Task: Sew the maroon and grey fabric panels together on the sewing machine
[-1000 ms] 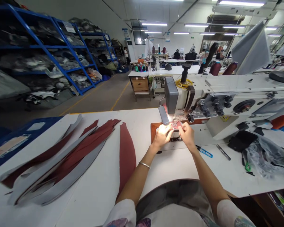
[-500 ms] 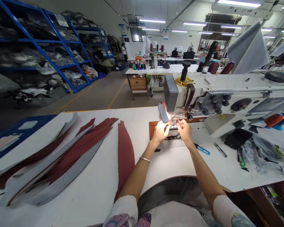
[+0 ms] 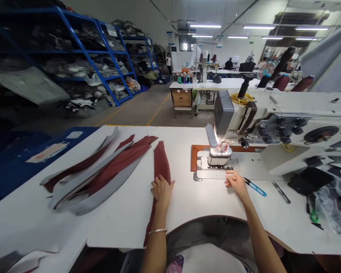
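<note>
The left hand is covering the middle of the dark red strip; the strip's lower end is dropping behind the table edge; the sewing machine is running off the right border; shelf contents are blurring.

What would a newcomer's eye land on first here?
The lit sewing machine at centre right, lamp glowing over its needle. Next, the left hand flat on a dark red strip at the table's middle, beside a fan of red and grey strips on the left.

Matt maroon fabric strip on a smooth white laminate table.
</note>
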Motion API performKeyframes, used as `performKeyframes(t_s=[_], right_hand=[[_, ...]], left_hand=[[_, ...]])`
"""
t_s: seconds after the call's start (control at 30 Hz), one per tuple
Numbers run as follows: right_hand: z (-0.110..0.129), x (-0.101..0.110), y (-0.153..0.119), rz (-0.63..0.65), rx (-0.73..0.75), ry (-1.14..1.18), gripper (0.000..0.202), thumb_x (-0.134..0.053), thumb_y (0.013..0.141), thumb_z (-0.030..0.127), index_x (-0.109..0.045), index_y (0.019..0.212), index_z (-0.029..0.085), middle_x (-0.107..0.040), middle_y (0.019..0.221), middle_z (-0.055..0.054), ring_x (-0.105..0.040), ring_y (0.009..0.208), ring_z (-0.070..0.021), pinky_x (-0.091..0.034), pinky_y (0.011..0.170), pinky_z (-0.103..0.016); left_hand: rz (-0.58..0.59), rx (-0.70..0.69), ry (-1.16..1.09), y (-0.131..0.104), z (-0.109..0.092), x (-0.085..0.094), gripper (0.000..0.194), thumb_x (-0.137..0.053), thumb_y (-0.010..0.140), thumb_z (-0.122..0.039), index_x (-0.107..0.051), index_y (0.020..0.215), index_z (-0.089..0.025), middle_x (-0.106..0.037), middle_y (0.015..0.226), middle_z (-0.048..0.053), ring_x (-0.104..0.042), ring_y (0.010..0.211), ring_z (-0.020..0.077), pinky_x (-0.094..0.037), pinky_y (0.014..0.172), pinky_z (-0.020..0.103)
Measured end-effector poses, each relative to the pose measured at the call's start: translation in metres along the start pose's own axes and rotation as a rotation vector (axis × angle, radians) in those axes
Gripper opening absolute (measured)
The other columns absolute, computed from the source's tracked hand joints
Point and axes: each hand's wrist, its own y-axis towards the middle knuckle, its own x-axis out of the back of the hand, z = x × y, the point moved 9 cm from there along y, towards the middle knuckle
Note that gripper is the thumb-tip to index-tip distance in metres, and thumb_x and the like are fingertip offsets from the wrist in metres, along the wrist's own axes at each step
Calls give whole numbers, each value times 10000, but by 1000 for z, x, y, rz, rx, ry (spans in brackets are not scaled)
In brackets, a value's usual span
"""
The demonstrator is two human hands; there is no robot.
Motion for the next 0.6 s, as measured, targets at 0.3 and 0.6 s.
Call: performKeyframes(t_s=[0.3,0.6], right_hand=[[16,-140,-14,545,-179,216,548,-621,807,585,-562,1199,206,-693,1064,-117,-674,969,-243,-556,759,-369],[65,-140,9,531,-228,699,360,-736,770,420,-685,1037,183,-707,1006,-58,-645,869,-176,-525,743,-260]], left_hand=[[244,-289,-230,-55,-43,12,115,-474,876,-170,-483,988,-194,-660,856,64,-656,826,219,-442,711,279],[207,-630,-841,-188,-96,21,156,-383,921,-192,-336,776,-225,-407,637,-39,-433,551,123,-321,559,239]])
